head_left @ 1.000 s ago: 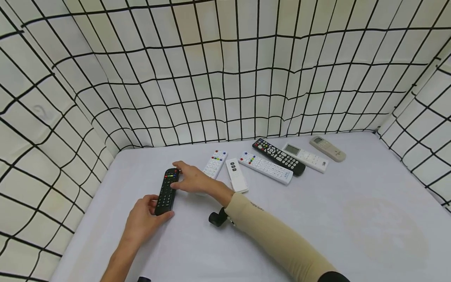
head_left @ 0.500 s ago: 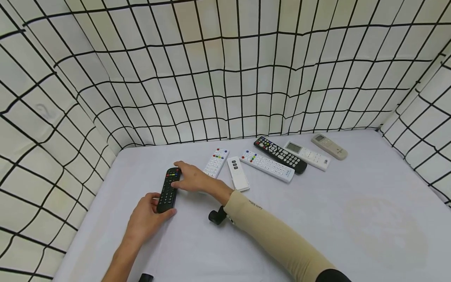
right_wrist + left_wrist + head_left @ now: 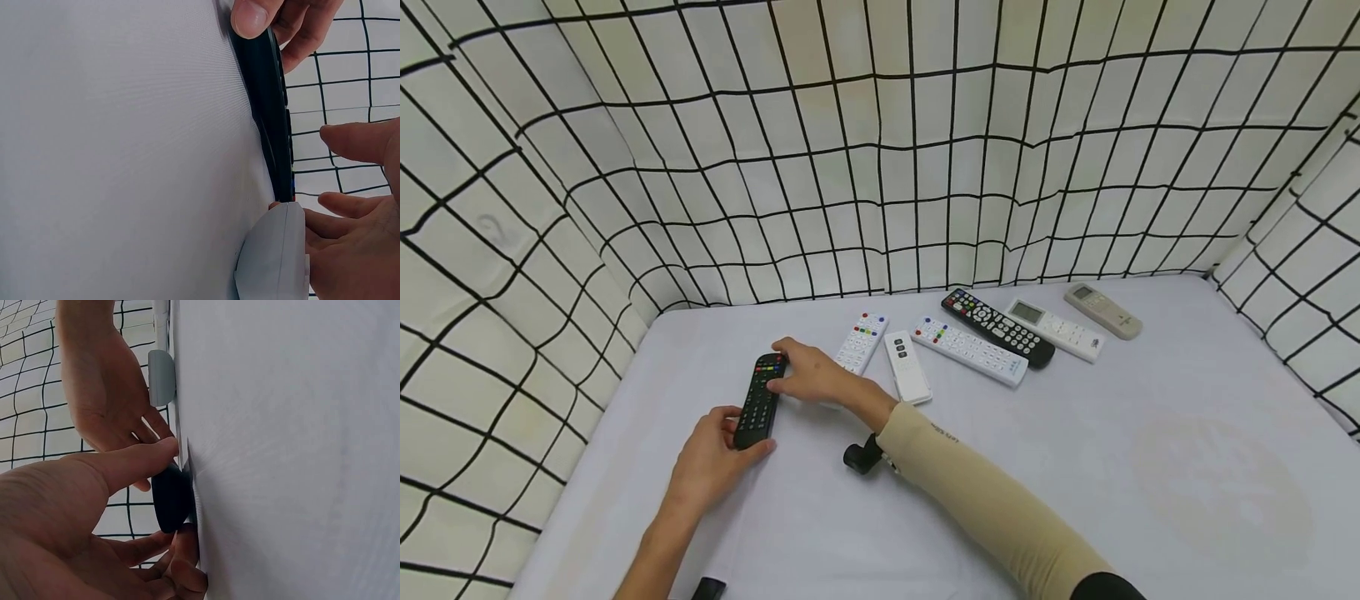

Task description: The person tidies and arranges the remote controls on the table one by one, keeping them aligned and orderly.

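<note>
A black remote control point(image 3: 758, 404) with rows of buttons lies on the white cloth at left. My left hand point(image 3: 707, 462) grips its near end, thumb on the right edge and fingers on the left. In the left wrist view that end of the remote point(image 3: 170, 503) sits between thumb and fingertips. At the far end is my right hand point(image 3: 820, 375), fingers by the top edge. Its thumb point(image 3: 356, 140) stretches over the button face, apart from it in the right wrist view. A white remote with coloured buttons point(image 3: 861, 340) lies partly hidden behind the right hand.
A slim white remote point(image 3: 907, 368), a long white remote point(image 3: 968, 352), a black remote point(image 3: 997, 327), a white remote with a display point(image 3: 1055, 330) and a beige one point(image 3: 1102, 311) lie along the back. Black netting point(image 3: 910, 175) over white cloth walls the table in.
</note>
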The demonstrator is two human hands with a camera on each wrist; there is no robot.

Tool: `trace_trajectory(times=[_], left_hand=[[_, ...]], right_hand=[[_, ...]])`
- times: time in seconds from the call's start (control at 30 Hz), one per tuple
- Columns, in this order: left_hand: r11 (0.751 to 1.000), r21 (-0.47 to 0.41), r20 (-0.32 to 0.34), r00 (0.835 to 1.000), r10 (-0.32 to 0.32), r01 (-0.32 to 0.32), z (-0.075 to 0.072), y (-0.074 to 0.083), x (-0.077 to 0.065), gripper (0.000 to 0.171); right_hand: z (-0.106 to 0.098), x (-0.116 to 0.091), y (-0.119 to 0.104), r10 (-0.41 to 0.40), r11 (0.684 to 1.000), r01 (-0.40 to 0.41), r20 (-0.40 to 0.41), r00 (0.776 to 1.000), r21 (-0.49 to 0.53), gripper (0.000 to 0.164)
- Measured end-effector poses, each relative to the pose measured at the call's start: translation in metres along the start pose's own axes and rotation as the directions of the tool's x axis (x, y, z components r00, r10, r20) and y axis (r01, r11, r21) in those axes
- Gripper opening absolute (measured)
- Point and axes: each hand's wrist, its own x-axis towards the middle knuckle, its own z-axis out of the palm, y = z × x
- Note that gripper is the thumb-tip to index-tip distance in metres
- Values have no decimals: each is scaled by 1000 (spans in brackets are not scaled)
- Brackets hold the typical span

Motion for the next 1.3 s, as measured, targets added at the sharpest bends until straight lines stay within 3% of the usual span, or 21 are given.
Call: trace_trajectory(times=[0.83,1.3], left_hand=[[1000,21,7,1000,-23,23,2,-1,-1,79],[999,26,5,1000,-19,19,3,2,-2,80]], right_hand=[[-1,-2,3,25,998,-24,-31,999,53,57],[-2,-3,2,21,999,-20,-36,999,27,58]])
